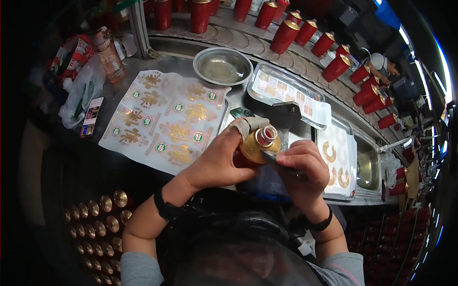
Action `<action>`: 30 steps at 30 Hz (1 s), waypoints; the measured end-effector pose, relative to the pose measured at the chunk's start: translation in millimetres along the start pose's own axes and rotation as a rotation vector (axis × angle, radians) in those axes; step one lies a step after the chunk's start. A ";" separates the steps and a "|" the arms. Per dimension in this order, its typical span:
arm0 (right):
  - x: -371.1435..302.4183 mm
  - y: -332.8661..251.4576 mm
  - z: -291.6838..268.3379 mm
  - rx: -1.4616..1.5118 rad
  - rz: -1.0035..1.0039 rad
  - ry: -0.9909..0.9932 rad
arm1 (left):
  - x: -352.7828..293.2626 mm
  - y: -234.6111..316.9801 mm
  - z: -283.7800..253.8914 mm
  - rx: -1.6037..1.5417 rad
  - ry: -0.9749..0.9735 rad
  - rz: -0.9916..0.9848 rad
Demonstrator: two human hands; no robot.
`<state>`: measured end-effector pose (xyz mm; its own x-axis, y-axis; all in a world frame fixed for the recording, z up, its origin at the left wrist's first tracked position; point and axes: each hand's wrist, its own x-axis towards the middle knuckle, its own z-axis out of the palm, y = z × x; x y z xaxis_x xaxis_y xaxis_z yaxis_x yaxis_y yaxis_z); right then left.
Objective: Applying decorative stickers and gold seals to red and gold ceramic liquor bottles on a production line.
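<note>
My left hand (217, 159) is wrapped round a red bottle with a gold shoulder (253, 147), its open neck tilted up toward me. A greyish wrap (250, 125) covers a finger of that hand. Pinched in my right hand (307, 167) is a thin dark flat tool (292, 169), whose tip meets the bottle's gold shoulder; its exact kind is unclear. To the left lies a white sheet of gold and green decals (157, 136). Curved gold decals (329, 152) rest in a tray (354, 188) beside my right hand.
A metal bowl of liquid (195, 66) stands beyond the sheet, near another tray (255, 88) with decals. Red bottles (285, 37) line a conveyor (229, 35) behind. At right is a sink (377, 183); at left, a phone (91, 117) and drink bottle (110, 59). A co-worker (379, 62) sits far right.
</note>
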<state>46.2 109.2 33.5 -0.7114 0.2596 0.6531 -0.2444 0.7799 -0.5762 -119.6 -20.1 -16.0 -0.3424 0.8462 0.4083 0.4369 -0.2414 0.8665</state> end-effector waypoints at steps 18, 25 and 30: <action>11.1 -2.0 22.1 0.031 0.036 0.046 | -15.8 -8.1 34.6 0.390 0.392 0.023; 7.7 -2.8 22.9 0.046 0.020 0.025 | -7.9 -8.9 5.4 0.099 0.113 0.020; 8.0 -6.5 27.8 0.040 0.017 0.051 | -20.1 -9.2 33.8 0.422 0.414 0.067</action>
<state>23.8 90.4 28.9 -0.6812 0.3023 0.6667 -0.2591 0.7522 -0.6058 -88.6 -18.8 -41.9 -0.5611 0.5596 0.6099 0.7329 -0.0066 0.6803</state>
